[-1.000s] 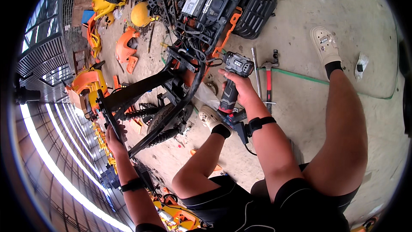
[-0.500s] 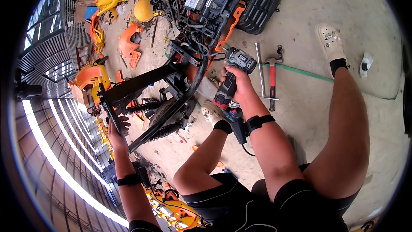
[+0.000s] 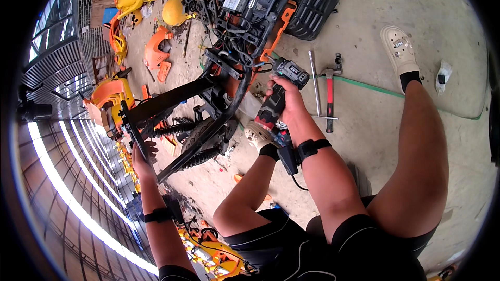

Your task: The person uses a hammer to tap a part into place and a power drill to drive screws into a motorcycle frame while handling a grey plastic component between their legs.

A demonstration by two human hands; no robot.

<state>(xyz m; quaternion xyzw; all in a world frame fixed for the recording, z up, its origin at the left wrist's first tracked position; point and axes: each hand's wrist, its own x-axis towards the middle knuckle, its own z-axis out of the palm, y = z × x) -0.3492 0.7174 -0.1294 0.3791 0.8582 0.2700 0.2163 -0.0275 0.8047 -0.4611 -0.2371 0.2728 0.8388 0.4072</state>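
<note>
My right hand (image 3: 290,96) is closed round the grip of a black and grey cordless drill (image 3: 284,80). The drill's nose points up and left, against or close by an orange bracket (image 3: 284,21) on the vehicle chassis; contact at its tip is too small to tell. My left hand (image 3: 144,155) is wrapped round a black metal bar at the near left end of the tubular frame (image 3: 177,96). Wires, a battery-like box and orange metal parts fill the chassis (image 3: 234,47). Coil shock absorbers (image 3: 198,157) and a tyre show under the frame.
On the floor right of the drill lie a T-handled wrench (image 3: 314,80) and a red-handled hammer (image 3: 329,93). A green strap (image 3: 364,87) runs across the floor. Orange body panels (image 3: 155,52), a yellow round part (image 3: 174,11) and a heap of dark metal parts lie beyond.
The view has shifted very slightly. Both hands keep their holds, and the drill stays at the same spot by the orange bracket.
</note>
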